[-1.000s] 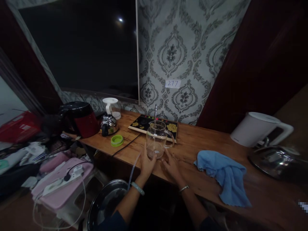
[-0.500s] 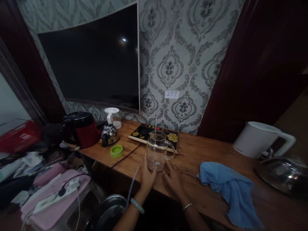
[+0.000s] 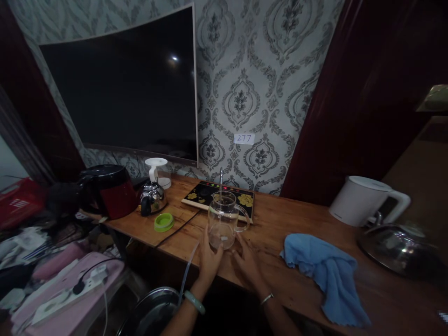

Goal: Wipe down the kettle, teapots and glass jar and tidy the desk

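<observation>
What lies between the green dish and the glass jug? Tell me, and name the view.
A black cord lies across the table between the green dish and the jug, as the head view shows.

jug (image 3: 217, 220): clear, smooth, glass-like | tabletop (image 3: 271, 224): grained wood | towel (image 3: 320, 268): matt cloth | teapot (image 3: 156, 193): glossy metal | white kettle (image 3: 357, 200): matt, plastic-looking | wall slip (image 3: 244, 138): paper | screen (image 3: 133, 98): smooth, glossy

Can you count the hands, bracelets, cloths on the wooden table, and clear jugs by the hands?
Hands: 2, left hand, right hand
Bracelets: 2, green bracelet, metal bracelet
Cloths: 1, blue cloth
Jugs: 1, clear jug
Total: 6
</observation>
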A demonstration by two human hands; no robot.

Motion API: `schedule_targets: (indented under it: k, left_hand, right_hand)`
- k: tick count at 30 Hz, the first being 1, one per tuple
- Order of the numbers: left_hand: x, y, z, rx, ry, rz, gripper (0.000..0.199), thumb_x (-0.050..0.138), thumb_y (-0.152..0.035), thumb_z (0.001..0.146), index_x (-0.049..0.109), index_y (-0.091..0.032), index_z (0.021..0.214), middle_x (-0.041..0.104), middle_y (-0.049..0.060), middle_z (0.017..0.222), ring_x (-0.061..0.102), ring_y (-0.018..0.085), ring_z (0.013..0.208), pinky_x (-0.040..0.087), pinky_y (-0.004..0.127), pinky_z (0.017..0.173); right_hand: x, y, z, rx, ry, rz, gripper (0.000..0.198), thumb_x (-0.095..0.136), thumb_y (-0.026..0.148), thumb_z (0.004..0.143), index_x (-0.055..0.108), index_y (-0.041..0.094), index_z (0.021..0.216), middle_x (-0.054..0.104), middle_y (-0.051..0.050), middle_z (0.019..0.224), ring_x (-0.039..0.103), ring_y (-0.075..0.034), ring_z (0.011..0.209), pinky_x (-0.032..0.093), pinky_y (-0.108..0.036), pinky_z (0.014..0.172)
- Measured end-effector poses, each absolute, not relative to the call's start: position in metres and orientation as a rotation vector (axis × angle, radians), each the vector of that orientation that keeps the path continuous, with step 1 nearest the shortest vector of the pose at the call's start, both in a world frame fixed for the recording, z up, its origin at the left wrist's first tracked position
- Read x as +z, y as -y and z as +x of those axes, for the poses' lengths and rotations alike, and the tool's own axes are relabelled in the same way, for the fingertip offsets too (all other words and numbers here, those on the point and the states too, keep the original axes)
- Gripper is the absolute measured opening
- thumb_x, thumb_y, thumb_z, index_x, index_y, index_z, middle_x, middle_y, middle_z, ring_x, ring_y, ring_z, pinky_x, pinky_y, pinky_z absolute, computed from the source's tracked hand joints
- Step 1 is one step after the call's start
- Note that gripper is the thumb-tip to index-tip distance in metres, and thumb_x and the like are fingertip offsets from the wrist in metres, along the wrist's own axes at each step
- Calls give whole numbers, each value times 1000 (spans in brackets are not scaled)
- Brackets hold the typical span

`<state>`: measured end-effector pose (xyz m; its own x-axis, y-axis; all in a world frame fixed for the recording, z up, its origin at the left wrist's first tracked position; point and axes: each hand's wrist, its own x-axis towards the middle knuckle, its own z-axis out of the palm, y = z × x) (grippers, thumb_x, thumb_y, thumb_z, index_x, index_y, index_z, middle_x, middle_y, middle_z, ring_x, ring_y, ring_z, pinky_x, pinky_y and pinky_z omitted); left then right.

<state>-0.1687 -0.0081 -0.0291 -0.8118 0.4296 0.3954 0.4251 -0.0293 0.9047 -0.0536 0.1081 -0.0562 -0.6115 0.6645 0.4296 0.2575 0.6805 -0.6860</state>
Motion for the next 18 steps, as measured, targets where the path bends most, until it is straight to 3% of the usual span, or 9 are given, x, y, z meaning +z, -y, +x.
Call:
schedule_targets:
  k: [18]
  left_hand:
    - [-32, 7, -170, 2021, -2258, 1024, 74, 64, -26, 80, 45, -16, 150, 52, 18, 154, 47, 32, 145, 37, 53, 122]
  right_hand:
    - [-49, -105, -52, 800, 2203, -733, 64, 56, 23, 83, 55, 23, 147, 63, -9, 145, 56, -30, 135, 42, -51, 115]
